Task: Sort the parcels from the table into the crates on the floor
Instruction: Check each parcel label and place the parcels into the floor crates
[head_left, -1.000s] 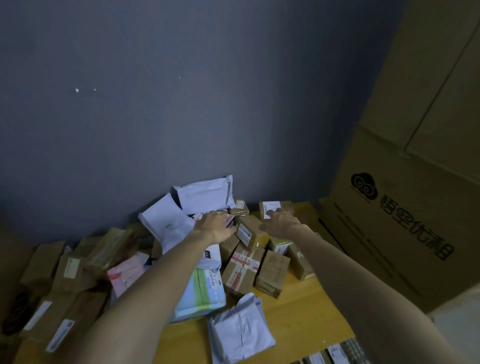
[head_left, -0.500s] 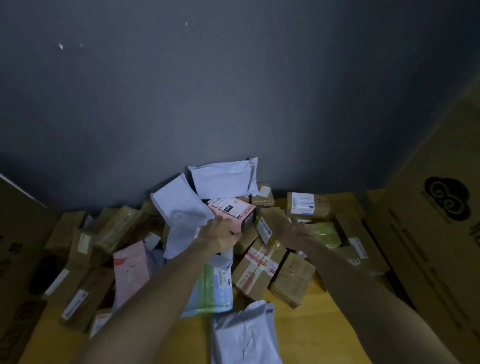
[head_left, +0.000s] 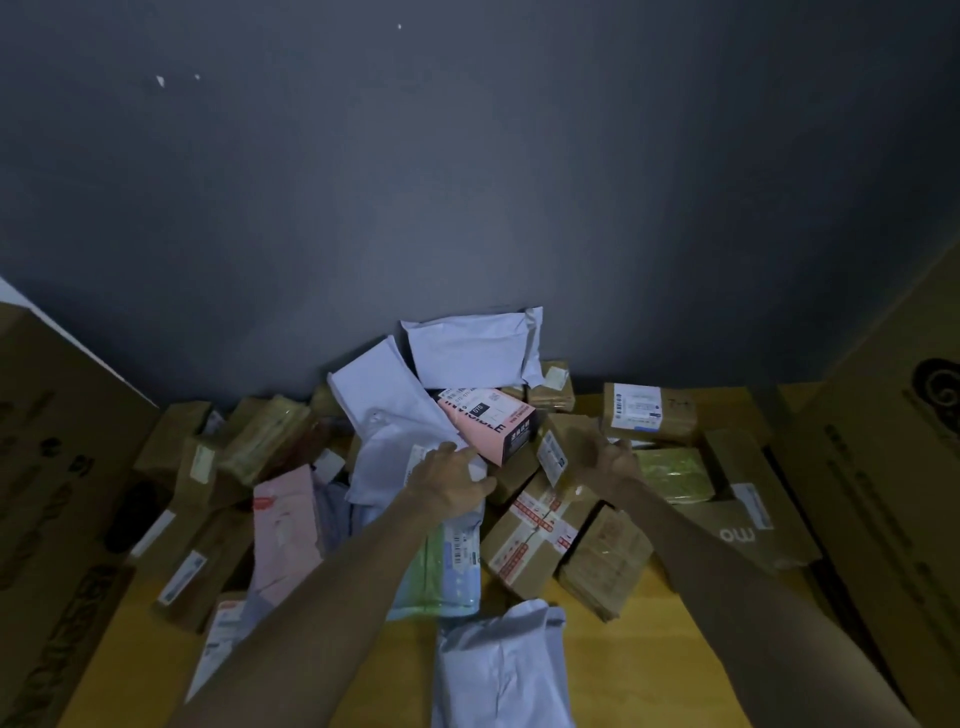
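Evidently, the bulk of the sorting is waiting to be done. A deep heap of parcels is lying on the yellow wooden table, and no floor crate is showing in view, so the number already sorted cannot be told.

The left hand is curling round the near end of a pink rectangular cardboard carton. This carton is riding tilted on top of the heap, with a white plastic mailer lying against the outer side of that grip. The right hand, somewhat blurred, is appearing to clasp a small brown cardboard box with a white label, which is sitting between the two grips.

Beyond both grips, a dark grey wall is closing off the far edge. A tall brown cardboard carton is standing outward of the right grip, and a second large brown carton is standing outward of the left. Behind the grips, toward the person, a strip of table is lying open, with one pale grey plastic mailer lying on it. On this showing, withdrawal is looking safest upward and back, since a sideways sweep is risking dragging neighbouring boxes along.
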